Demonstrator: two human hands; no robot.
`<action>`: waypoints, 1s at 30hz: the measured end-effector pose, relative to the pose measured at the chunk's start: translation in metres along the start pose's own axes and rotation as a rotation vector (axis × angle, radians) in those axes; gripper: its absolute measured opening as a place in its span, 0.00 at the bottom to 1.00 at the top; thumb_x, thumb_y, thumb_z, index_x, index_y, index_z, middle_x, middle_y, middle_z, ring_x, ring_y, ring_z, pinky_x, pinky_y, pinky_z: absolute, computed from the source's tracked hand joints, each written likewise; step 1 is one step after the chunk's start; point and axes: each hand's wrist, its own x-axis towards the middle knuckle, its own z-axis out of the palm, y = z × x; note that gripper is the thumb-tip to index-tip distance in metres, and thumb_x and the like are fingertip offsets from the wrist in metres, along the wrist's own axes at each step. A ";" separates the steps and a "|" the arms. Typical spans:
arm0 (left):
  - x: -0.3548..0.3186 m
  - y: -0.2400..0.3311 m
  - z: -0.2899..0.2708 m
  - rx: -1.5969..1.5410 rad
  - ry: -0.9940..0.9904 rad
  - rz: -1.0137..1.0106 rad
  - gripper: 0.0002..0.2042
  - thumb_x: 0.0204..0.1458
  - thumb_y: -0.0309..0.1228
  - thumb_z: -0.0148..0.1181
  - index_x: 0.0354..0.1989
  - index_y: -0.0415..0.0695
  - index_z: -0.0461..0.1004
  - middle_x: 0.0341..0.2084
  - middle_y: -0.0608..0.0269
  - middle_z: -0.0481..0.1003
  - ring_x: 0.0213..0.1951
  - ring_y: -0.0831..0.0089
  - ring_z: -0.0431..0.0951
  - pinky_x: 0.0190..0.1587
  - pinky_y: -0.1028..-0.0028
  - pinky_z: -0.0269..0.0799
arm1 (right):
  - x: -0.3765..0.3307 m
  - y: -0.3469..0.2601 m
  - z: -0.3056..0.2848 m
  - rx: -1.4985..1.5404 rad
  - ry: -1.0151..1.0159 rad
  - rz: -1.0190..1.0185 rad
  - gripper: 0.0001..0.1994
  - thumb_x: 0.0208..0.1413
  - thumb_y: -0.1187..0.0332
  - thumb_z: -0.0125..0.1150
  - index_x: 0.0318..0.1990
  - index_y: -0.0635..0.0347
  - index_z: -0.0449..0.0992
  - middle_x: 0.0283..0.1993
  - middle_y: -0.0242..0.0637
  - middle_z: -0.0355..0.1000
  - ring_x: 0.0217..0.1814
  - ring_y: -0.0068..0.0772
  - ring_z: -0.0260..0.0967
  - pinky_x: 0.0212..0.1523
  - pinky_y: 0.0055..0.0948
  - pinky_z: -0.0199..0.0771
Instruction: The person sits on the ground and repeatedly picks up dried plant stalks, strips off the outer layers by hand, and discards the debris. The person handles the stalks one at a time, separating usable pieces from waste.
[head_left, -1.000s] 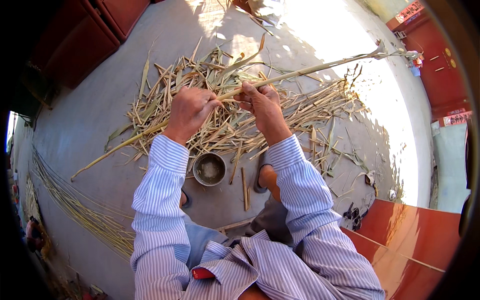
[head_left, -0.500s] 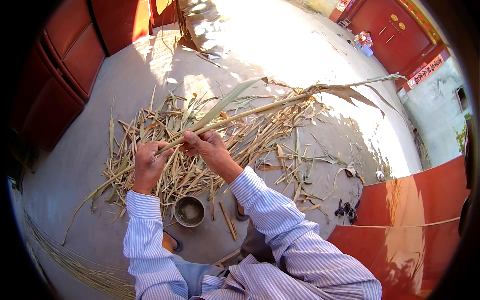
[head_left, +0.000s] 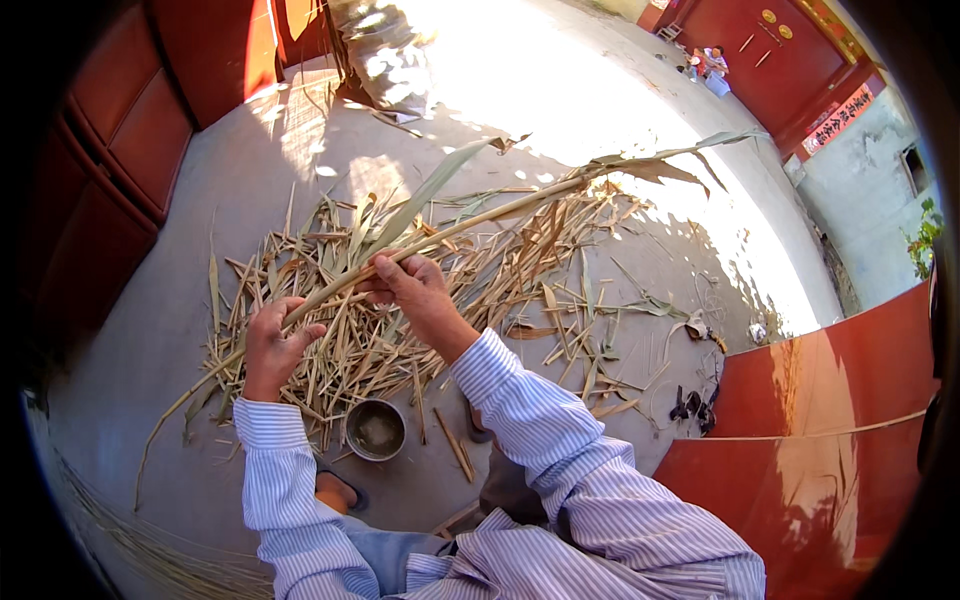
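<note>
A long, pale reed stalk (head_left: 479,219) with dry leaves slants across the view, its thin bent end hanging at the lower left and its leafy tip at the upper right. My right hand (head_left: 422,298) pinches it near the middle between thumb and fingers. Closer to the thin end, my left hand (head_left: 275,345) is loosely around it, thumb held away from the fingers. One broad green leaf (head_left: 432,194) stands out from the stalk just beyond my right hand. Beneath both hands spreads a heap of dry stalk pieces and leaves (head_left: 345,370).
A metal bowl (head_left: 376,430) stands on the floor by my feet. Thin stalks (head_left: 150,545) lie at the lower left. Red cabinets (head_left: 115,100) border the left, a red panel (head_left: 790,470) the right. People (head_left: 708,62) sit far off near a red gate (head_left: 760,45).
My left hand has shifted slightly left and down along the stalk, and its thumb has opened away. The right hand keeps its pinch. The whole view has shifted a little.
</note>
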 end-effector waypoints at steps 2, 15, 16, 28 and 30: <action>-0.002 0.004 -0.022 -0.109 -0.120 -0.217 0.11 0.42 0.27 0.71 0.33 0.38 0.78 0.22 0.58 0.78 0.25 0.72 0.77 0.29 0.72 0.70 | 0.004 -0.001 -0.007 0.000 0.013 0.011 0.13 0.64 0.61 0.55 0.44 0.64 0.74 0.41 0.41 0.77 0.42 0.32 0.78 0.39 0.24 0.80; -0.012 -0.070 -0.057 -0.771 0.439 -0.428 0.12 0.51 0.35 0.68 0.33 0.38 0.76 0.25 0.66 0.78 0.29 0.81 0.75 0.36 0.80 0.70 | 0.006 -0.008 -0.015 -0.003 0.061 0.031 0.11 0.63 0.66 0.55 0.43 0.67 0.73 0.40 0.45 0.77 0.41 0.34 0.79 0.39 0.25 0.82; -0.011 -0.066 -0.053 -0.702 0.447 -0.418 0.13 0.51 0.36 0.68 0.34 0.38 0.76 0.25 0.66 0.78 0.29 0.80 0.75 0.35 0.80 0.69 | 0.008 -0.011 -0.019 -0.015 0.052 0.055 0.11 0.63 0.66 0.55 0.43 0.67 0.73 0.40 0.45 0.77 0.41 0.34 0.79 0.40 0.25 0.82; -0.019 -0.032 -0.042 0.054 -0.028 -0.119 0.15 0.48 0.44 0.65 0.30 0.43 0.79 0.23 0.59 0.76 0.30 0.62 0.75 0.38 0.63 0.64 | 0.014 -0.010 -0.021 0.014 0.100 -0.026 0.11 0.63 0.67 0.55 0.46 0.67 0.70 0.42 0.49 0.77 0.41 0.36 0.78 0.39 0.24 0.83; -0.023 -0.042 -0.042 -0.078 -0.019 -0.137 0.12 0.48 0.40 0.65 0.29 0.44 0.78 0.22 0.60 0.76 0.29 0.61 0.74 0.35 0.64 0.63 | 0.015 -0.010 -0.021 -0.016 0.114 -0.059 0.12 0.63 0.66 0.56 0.45 0.67 0.70 0.41 0.48 0.77 0.40 0.36 0.79 0.38 0.24 0.83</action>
